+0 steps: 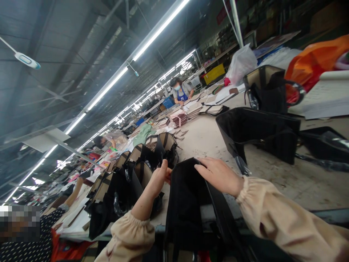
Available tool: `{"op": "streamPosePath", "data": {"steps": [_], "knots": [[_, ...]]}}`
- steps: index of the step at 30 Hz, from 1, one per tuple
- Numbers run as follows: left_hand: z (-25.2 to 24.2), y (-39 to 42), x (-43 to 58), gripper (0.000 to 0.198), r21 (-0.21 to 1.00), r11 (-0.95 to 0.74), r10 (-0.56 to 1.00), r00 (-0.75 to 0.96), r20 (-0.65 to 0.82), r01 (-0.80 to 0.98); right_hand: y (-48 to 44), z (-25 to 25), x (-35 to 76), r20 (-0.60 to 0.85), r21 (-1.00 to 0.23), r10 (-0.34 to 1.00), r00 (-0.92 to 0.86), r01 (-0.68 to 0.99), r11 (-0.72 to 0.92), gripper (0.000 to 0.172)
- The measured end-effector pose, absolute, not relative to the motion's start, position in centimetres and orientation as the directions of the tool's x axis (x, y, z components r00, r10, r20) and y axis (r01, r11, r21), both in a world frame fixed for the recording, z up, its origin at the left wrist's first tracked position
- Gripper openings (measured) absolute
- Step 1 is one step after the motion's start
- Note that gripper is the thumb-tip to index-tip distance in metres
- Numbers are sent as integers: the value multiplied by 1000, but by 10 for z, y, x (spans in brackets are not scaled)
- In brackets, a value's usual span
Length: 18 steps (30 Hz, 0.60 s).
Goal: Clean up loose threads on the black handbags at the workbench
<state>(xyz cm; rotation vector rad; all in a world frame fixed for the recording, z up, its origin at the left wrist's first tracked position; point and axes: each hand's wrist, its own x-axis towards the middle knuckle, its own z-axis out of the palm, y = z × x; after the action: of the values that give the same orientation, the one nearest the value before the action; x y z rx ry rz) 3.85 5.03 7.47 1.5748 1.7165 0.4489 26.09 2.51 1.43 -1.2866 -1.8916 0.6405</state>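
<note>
A black bag (183, 203) with an open top stands tilted at the near table edge in front of me. My right hand (218, 174) grips its upper rim, fingers over the edge and thumb beside them. At the bag's left side is my left hand (158, 179); its thumb points up, apart from the fingers, which reach to the bag's upper corner and are partly hidden. Just left of that hand, several black bags with tan linings (141, 171) stand close together. The lower part of the bag before me drops below the table edge into shadow.
More black bags (261, 127) lie to the right, near orange plastic (316, 62). Stacks of cut panels (191, 112) sit farther along the table (201, 136). A co-worker in a blue apron (182, 95) stands beyond; another person's sleeve (54, 218) is at lower left.
</note>
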Motion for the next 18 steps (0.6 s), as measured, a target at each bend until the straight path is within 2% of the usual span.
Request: {"op": "streamPosePath", "data": {"steps": [2,4,6,8,13,18], "knots": [[79,41,40,74,569,74,978,52,-202,819,25,15,261,305,-756,927,-219,536,376,40],[84,29,44,61,365,-65,990,107,-97,929,25,15,261,300,-764,928,-220,528,372,40],[87,20,48,52,163,-147,988,154,-29,976,25,16,262,287,-765,932,-220,533,361,40],[88,15,51,47,43,-162,987,162,0,986,25,16,263,284,-760,935,-215,544,355,40],[83,16,54,35,-1,-182,982,182,49,983,25,16,263,296,-748,930,-217,553,367,39],[77,19,52,34,-47,-220,971,223,87,974,25,19,265,282,-737,935,-217,574,356,38]]}}
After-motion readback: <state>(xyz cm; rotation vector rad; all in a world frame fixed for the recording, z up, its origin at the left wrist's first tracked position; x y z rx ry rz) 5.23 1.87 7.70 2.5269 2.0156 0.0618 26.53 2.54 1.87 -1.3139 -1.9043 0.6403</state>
